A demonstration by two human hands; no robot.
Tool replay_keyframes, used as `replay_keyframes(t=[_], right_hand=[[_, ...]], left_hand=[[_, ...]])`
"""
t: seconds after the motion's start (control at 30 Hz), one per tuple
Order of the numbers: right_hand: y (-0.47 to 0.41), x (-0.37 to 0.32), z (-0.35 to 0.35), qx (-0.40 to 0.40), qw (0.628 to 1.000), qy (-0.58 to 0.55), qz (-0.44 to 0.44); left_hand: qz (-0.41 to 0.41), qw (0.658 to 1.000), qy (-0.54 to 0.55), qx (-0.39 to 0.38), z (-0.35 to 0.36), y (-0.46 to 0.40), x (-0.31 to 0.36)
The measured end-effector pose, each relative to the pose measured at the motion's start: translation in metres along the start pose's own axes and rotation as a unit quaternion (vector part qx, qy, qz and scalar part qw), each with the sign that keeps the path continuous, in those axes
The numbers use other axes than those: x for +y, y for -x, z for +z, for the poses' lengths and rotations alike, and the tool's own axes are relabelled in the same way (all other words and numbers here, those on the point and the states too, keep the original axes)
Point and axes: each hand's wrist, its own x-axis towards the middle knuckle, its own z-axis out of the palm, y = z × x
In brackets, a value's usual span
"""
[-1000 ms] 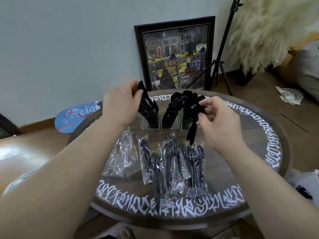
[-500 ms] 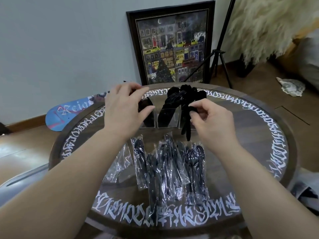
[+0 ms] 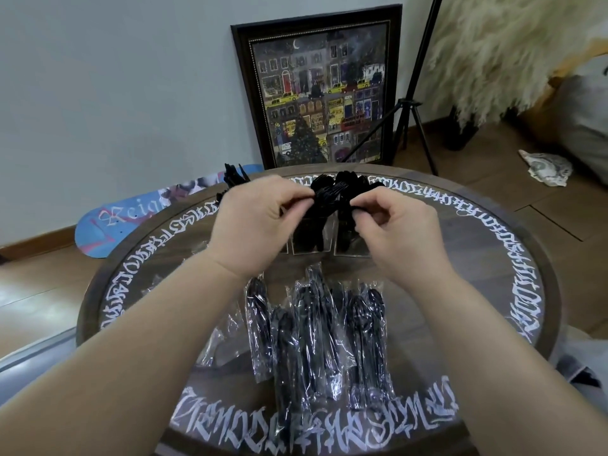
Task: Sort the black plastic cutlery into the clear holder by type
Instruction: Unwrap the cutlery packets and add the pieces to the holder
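Both hands up over holder, fingertips nearly meeting. Left hand [image 3: 260, 222] curled, pinching black cutlery [image 3: 324, 192] at the head end; looks like fork tines showing between the 2 hands, type not certain. Right hand [image 3: 391, 225] curled too, pinching a black piece at approx same height; can't tell if same piece or a 2nd one. Clear holder [image 3: 327, 240] directly under/behind fingers, partly hidden, compartments already stuffed w/ black pieces standing near upright. Long axis of held piece: roughly vertical, handle down toward holder, judging only. Both hands equally near; drop is straight down. Wrapped packs [image 3: 316, 330] lie on table [image 3: 493, 264] nearer the body, long axes pointing toward holder.
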Motion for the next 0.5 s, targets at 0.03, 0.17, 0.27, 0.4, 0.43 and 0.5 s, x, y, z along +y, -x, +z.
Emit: replay_keyframes(t=[0.03, 0.17, 0.27, 0.4, 0.43, 0.5], right_hand=[[-0.002, 0.001, -0.003, 0.008, 1.0, 0.009, -0.002], [-0.005, 0.004, -0.008, 0.024, 0.999, 0.022, 0.003], [-0.007, 0.005, -0.008, 0.021, 1.0, 0.022, 0.004], [-0.011, 0.008, -0.006, 0.021, 1.0, 0.022, 0.003], [-0.011, 0.009, -0.006, 0.022, 0.999, 0.024, 0.001], [-0.013, 0.012, -0.006, 0.028, 0.999, 0.032, -0.004]], left_hand=[[-0.004, 1.0, -0.004, 0.021, -0.005, -0.005, -0.004], [-0.014, 0.997, -0.024, 0.078, -0.015, -0.026, -0.013], [-0.003, 0.996, -0.044, 0.071, -0.009, -0.03, -0.014], [0.008, 0.997, -0.073, 0.033, 0.005, -0.027, -0.016], [0.013, 0.995, -0.092, 0.021, 0.008, -0.026, -0.016], [-0.001, 0.991, -0.127, -0.028, 0.014, -0.022, -0.018]])
